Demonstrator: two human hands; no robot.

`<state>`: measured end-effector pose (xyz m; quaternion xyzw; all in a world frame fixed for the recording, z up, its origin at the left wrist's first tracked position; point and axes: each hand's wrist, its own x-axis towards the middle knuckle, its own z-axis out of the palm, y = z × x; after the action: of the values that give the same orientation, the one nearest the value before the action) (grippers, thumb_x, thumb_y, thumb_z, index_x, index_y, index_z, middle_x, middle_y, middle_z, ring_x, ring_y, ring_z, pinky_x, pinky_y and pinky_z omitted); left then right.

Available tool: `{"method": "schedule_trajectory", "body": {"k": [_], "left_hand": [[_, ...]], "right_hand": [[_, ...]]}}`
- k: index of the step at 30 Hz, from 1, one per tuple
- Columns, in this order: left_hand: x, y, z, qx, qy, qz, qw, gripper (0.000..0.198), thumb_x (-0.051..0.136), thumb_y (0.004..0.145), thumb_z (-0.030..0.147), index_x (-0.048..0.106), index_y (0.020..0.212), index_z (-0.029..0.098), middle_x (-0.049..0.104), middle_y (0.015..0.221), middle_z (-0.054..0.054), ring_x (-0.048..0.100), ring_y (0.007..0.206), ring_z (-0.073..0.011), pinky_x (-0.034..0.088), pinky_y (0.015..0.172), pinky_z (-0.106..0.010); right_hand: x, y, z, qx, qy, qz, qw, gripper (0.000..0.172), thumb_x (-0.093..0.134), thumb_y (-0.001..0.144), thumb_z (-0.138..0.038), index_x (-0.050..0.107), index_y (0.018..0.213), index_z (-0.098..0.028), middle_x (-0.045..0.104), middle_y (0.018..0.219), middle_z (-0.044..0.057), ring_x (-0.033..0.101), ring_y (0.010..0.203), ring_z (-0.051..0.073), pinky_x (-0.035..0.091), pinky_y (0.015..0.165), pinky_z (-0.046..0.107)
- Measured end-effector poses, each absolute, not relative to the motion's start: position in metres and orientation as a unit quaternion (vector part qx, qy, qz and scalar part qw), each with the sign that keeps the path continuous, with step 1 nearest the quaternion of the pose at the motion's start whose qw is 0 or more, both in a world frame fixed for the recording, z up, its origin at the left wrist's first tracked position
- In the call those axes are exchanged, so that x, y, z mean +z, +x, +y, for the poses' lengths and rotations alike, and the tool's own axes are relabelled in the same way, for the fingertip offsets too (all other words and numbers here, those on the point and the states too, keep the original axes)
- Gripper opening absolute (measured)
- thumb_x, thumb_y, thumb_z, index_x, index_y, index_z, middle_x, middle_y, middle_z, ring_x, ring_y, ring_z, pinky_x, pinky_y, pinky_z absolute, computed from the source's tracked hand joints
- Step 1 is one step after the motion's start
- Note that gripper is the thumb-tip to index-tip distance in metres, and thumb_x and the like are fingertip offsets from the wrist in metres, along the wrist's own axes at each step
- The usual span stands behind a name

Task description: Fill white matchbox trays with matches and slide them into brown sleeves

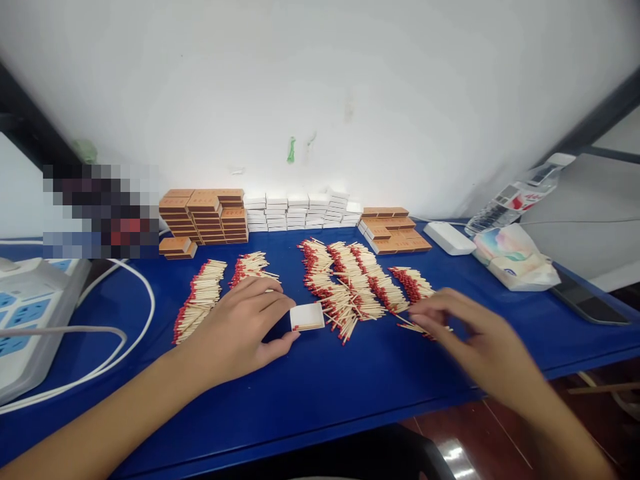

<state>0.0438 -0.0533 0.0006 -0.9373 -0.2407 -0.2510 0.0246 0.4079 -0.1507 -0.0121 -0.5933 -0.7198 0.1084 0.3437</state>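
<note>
A small white matchbox tray (308, 313) lies on the blue table with a few matches along its near side. My left hand (245, 317) holds its left end between thumb and forefinger; the other fingers rest near a small pile of red-tipped matches (251, 265). At the right, my right hand (463, 327) is pinched around a match (401, 317), just in front of another match pile (411, 285). Its fingers partly cover that pile and some loose matches. Between the hands lie several thick rows of matches (350, 283). Further left is one more row (204, 293).
Orange matchboxes (220, 217) are stacked at the back left, and more boxes (395, 233) at the back right. White trays (303, 212) stand between them. A power strip (45, 320) with cables is at the left. A bottle (520, 197) and tissue pack (515, 257) are at the right.
</note>
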Motion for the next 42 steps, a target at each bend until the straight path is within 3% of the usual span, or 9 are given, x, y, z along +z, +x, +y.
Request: {"method": "schedule_trajectory", "body": {"k": [5, 10, 18, 28, 38, 42], "left_hand": [[0.000, 0.045, -0.054, -0.247, -0.939, -0.238, 0.029, 0.022, 0.065, 0.099, 0.034, 0.071, 0.112, 0.017, 0.074, 0.105, -0.011, 0.067, 0.113, -0.0284, 0.056, 0.100, -0.044], [0.000, 0.045, -0.051, -0.251, -0.938, -0.238, 0.030, 0.021, 0.066, 0.099, 0.032, 0.070, 0.113, 0.017, 0.073, 0.106, -0.010, 0.067, 0.113, -0.0278, 0.056, 0.101, -0.045], [-0.002, 0.043, -0.051, -0.244, -0.939, -0.243, 0.017, 0.024, 0.067, 0.098, 0.033, 0.071, 0.115, 0.017, 0.073, 0.107, -0.011, 0.066, 0.115, -0.0279, 0.055, 0.103, -0.045], [-0.003, 0.045, -0.051, -0.240, -0.941, -0.240, 0.022, 0.024, 0.065, 0.099, 0.035, 0.071, 0.115, 0.018, 0.073, 0.108, -0.010, 0.068, 0.114, -0.0278, 0.056, 0.102, -0.044], [-0.001, 0.044, -0.053, -0.246, -0.940, -0.237, 0.017, 0.024, 0.067, 0.099, 0.035, 0.072, 0.113, 0.016, 0.073, 0.107, -0.011, 0.068, 0.113, -0.0282, 0.057, 0.100, -0.045], [0.000, 0.046, -0.054, -0.249, -0.940, -0.231, 0.019, 0.025, 0.067, 0.098, 0.035, 0.072, 0.114, 0.015, 0.073, 0.107, -0.012, 0.069, 0.112, -0.0289, 0.057, 0.099, -0.046]], "right_hand": [[-0.026, 0.481, -0.180, 0.105, -0.677, -0.663, 0.302, 0.033, 0.069, 0.092, -0.061, 0.076, 0.104, -0.031, 0.073, 0.107, 0.005, 0.068, 0.096, 0.027, 0.055, 0.086, 0.043], [-0.039, 0.491, -0.186, 0.126, -0.676, -0.666, 0.289, 0.033, 0.069, 0.092, -0.061, 0.076, 0.105, -0.031, 0.073, 0.113, 0.006, 0.067, 0.108, 0.029, 0.053, 0.097, 0.048], [-0.030, 0.477, -0.183, 0.142, -0.667, -0.679, 0.271, 0.033, 0.061, 0.098, -0.059, 0.072, 0.095, -0.028, 0.072, 0.101, 0.007, 0.066, 0.100, 0.028, 0.054, 0.089, 0.042], [-0.043, 0.469, -0.197, 0.152, -0.660, -0.676, 0.292, 0.024, 0.064, 0.099, -0.050, 0.072, 0.107, -0.029, 0.069, 0.110, 0.006, 0.065, 0.106, 0.026, 0.053, 0.094, 0.039], [-0.039, 0.447, -0.197, 0.128, -0.652, -0.696, 0.273, 0.027, 0.057, 0.103, -0.050, 0.068, 0.096, -0.026, 0.068, 0.097, 0.006, 0.064, 0.094, 0.025, 0.054, 0.082, 0.038], [-0.031, 0.422, -0.196, 0.098, -0.620, -0.717, 0.303, 0.017, 0.058, 0.104, -0.041, 0.066, 0.100, -0.026, 0.066, 0.098, 0.005, 0.064, 0.091, 0.023, 0.054, 0.079, 0.036]]}}
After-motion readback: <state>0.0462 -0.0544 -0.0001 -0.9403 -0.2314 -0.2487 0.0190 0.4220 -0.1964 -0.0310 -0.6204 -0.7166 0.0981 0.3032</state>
